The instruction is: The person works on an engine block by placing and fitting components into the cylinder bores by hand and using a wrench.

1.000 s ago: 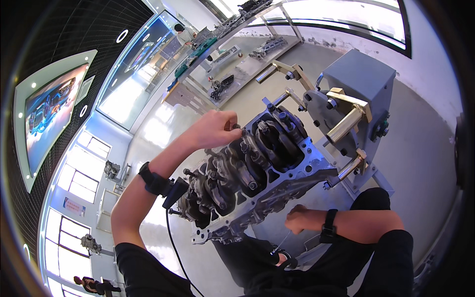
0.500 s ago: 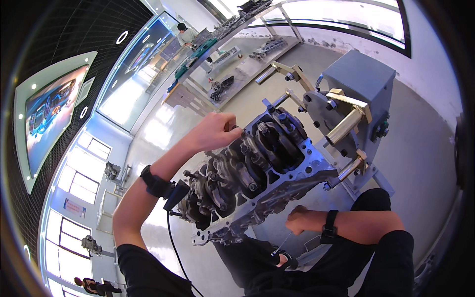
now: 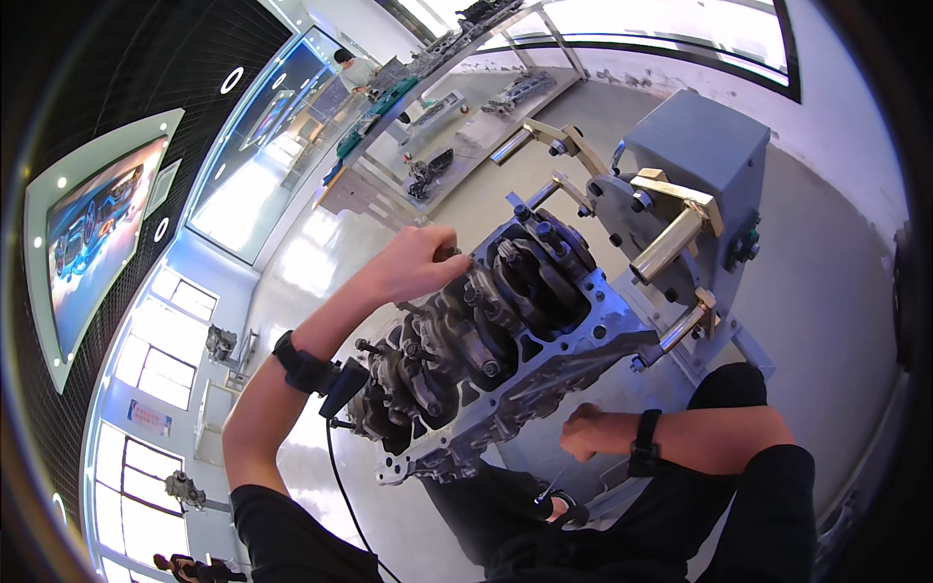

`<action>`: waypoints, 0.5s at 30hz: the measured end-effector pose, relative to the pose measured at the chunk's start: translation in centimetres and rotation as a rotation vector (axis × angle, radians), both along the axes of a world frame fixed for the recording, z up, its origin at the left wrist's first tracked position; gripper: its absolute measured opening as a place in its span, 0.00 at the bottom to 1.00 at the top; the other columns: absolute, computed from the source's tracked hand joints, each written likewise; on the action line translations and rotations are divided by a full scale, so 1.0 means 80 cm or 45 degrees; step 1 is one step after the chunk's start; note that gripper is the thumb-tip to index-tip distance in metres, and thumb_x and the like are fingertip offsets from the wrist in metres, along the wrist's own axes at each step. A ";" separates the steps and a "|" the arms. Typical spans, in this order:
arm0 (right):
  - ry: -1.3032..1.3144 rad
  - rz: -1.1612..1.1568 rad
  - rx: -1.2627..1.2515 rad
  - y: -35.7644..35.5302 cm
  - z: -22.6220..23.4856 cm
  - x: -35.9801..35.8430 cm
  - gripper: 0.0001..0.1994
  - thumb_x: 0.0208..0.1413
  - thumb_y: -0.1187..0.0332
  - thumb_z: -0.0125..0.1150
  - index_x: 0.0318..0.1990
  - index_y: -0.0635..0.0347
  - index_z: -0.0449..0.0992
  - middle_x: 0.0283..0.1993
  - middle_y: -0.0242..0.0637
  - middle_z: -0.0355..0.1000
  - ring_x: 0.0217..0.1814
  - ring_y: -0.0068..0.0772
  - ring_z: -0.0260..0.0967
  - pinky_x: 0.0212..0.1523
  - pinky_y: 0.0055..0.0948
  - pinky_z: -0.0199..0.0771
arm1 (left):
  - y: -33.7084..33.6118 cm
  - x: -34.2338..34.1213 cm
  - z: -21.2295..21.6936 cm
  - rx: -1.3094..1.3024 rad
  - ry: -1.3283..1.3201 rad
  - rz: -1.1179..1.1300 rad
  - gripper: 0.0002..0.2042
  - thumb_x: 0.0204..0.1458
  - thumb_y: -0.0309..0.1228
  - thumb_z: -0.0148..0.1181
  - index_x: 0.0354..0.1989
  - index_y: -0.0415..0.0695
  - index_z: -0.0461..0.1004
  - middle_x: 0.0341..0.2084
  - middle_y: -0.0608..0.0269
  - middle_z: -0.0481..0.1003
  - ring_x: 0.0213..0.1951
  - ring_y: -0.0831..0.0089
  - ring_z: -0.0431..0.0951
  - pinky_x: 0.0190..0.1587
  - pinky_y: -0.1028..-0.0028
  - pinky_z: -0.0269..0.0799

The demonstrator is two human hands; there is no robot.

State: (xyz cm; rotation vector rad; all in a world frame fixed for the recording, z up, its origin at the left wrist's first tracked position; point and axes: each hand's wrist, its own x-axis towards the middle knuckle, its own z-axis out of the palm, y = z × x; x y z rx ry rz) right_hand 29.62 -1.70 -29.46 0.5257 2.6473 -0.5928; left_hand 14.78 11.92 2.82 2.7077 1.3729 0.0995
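A grey metal engine block lies open on a stand, with its crankshaft and bearing caps showing. My left hand is closed over a small dark part at the block's far edge, near a bearing cap. My right hand is a loose fist just below the block's near edge, with nothing visible in it. Both wrists carry black bands, and a black device with a cable hangs from the left one.
The grey engine stand with brass-coloured arms holds the block at the right. Long workbenches with engine parts run along the back, where another person stands. Pale floor lies all around.
My left hand has shifted slightly along the block's far edge. My right hand has stayed where it was.
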 end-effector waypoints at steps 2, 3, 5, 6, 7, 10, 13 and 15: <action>0.130 0.053 0.054 0.001 -0.005 0.008 0.13 0.44 0.65 0.62 0.38 0.57 0.85 0.38 0.41 0.82 0.43 0.45 0.80 0.36 0.48 0.79 | 0.000 0.002 0.004 -0.059 0.060 0.087 0.24 0.62 0.44 0.55 0.23 0.31 0.67 0.12 0.54 0.59 0.18 0.69 0.58 0.24 0.62 0.57; 0.126 0.047 0.044 -0.001 -0.007 0.008 0.13 0.44 0.65 0.62 0.38 0.57 0.85 0.38 0.41 0.82 0.43 0.45 0.80 0.36 0.48 0.79 | -0.001 0.006 0.007 -0.109 0.121 0.179 0.25 0.62 0.44 0.55 0.24 0.31 0.67 0.12 0.54 0.59 0.19 0.70 0.58 0.24 0.62 0.57; 0.054 -0.012 0.007 -0.001 -0.011 0.001 0.12 0.43 0.66 0.63 0.36 0.57 0.85 0.37 0.41 0.82 0.42 0.45 0.80 0.35 0.48 0.79 | -0.001 0.007 0.006 -0.154 0.163 0.246 0.24 0.62 0.45 0.55 0.24 0.32 0.68 0.13 0.53 0.60 0.20 0.72 0.60 0.25 0.62 0.57; 0.056 -0.010 0.009 -0.002 -0.018 0.001 0.12 0.43 0.66 0.63 0.36 0.57 0.85 0.37 0.41 0.82 0.42 0.45 0.80 0.35 0.48 0.79 | 0.000 -0.001 -0.002 -0.081 0.010 0.140 0.24 0.62 0.45 0.56 0.24 0.33 0.69 0.14 0.53 0.62 0.21 0.71 0.61 0.26 0.62 0.58; 0.195 -0.015 0.077 -0.004 -0.027 0.004 0.11 0.39 0.67 0.64 0.32 0.57 0.85 0.32 0.39 0.80 0.37 0.43 0.79 0.30 0.47 0.77 | 0.000 -0.005 -0.006 -0.008 -0.141 0.032 0.24 0.62 0.46 0.56 0.25 0.33 0.69 0.16 0.52 0.64 0.21 0.71 0.63 0.26 0.63 0.59; 0.287 -0.044 0.105 -0.004 -0.032 0.000 0.09 0.34 0.67 0.65 0.27 0.57 0.84 0.26 0.37 0.79 0.31 0.42 0.79 0.25 0.45 0.76 | 0.000 0.007 0.010 -0.099 0.165 0.160 0.24 0.61 0.47 0.58 0.27 0.33 0.70 0.18 0.53 0.67 0.23 0.70 0.66 0.27 0.63 0.62; 0.251 -0.045 0.095 -0.004 -0.029 -0.002 0.09 0.35 0.67 0.65 0.27 0.57 0.84 0.26 0.39 0.78 0.31 0.43 0.79 0.25 0.45 0.75 | 0.001 -0.005 0.001 -0.047 0.042 0.109 0.24 0.60 0.48 0.59 0.28 0.34 0.70 0.20 0.54 0.69 0.24 0.69 0.68 0.28 0.64 0.63; 0.254 -0.034 0.115 -0.005 -0.024 0.002 0.09 0.36 0.67 0.65 0.28 0.57 0.84 0.27 0.40 0.79 0.31 0.44 0.79 0.25 0.45 0.75 | 0.000 -0.004 0.003 -0.032 0.073 0.065 0.25 0.60 0.49 0.58 0.28 0.34 0.70 0.19 0.54 0.68 0.24 0.70 0.68 0.28 0.64 0.63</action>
